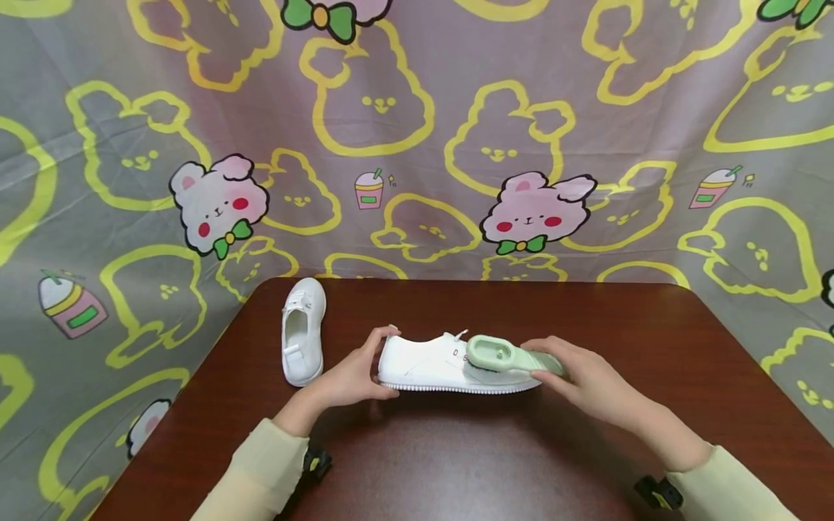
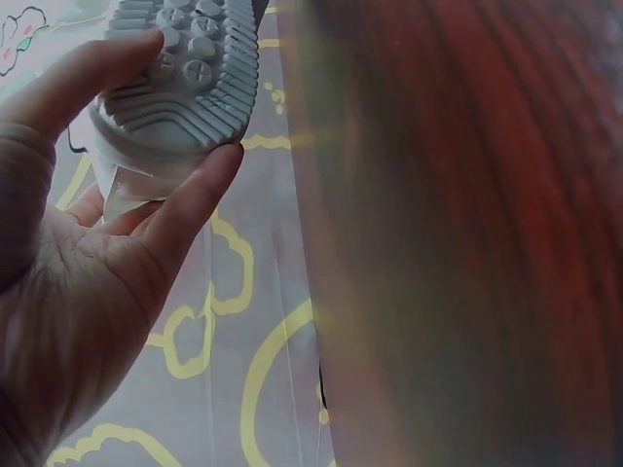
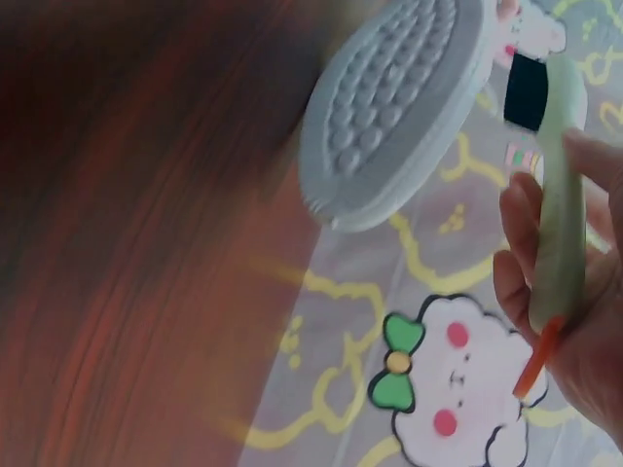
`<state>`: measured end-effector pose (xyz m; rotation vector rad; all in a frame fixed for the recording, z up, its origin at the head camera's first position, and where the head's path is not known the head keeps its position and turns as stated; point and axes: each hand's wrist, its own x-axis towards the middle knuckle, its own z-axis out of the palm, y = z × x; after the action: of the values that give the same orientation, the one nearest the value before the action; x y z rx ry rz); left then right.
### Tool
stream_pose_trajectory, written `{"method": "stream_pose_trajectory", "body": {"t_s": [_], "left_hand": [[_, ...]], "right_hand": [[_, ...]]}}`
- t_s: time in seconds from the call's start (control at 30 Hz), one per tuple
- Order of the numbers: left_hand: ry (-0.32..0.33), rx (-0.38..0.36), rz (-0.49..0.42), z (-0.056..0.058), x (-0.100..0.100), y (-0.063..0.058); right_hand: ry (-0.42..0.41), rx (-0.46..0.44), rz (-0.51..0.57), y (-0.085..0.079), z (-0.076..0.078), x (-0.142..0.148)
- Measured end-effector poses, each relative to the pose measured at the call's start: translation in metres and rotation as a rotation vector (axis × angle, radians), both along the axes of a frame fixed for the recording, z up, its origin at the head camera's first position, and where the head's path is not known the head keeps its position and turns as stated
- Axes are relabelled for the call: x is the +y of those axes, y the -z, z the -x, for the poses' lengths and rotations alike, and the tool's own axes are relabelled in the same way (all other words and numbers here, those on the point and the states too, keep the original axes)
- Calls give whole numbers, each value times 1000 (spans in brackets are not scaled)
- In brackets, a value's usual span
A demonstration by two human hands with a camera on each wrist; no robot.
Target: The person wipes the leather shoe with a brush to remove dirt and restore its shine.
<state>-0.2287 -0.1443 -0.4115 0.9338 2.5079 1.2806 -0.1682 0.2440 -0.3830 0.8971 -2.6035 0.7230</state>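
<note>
My left hand (image 1: 355,373) grips a white lace-up shoe (image 1: 423,365) by its heel, and the toe points right. Both wrist views look at the studded sole (image 2: 195,68), so the shoe is held up off the table. A pale green brush (image 1: 498,354) is in my right hand (image 1: 596,380), fingers and thumb round its handle. In the head view the brush head overlaps the front side of the shoe. Dark bristles (image 3: 527,91) and an orange loop (image 3: 540,358) show in the right wrist view. Whether the bristles touch the shoe I cannot tell.
A second white shoe (image 1: 313,325) lies at the table's back left, sole down, its toe toward the curtain. The brown wooden table (image 1: 495,449) ends at a patterned curtain (image 1: 430,174) behind it.
</note>
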Motion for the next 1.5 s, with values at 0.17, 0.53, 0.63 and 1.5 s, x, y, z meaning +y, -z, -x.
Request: {"method": "stream_pose_trajectory", "body": {"t_s": [0.17,0.53,0.63,1.5], "left_hand": [[10,22,-11,1,1,1],[6,23,-9,2,-1,3],[6,23,-16,2,-2,3],[-3,25,10,-16,6,-22]], "right_hand": [[-59,-5,-20,2,-6,0],[162,-31,1,8,4,32],[79,-21,34,7,-3,24],[-56,56,46,14,-36,15]]}}
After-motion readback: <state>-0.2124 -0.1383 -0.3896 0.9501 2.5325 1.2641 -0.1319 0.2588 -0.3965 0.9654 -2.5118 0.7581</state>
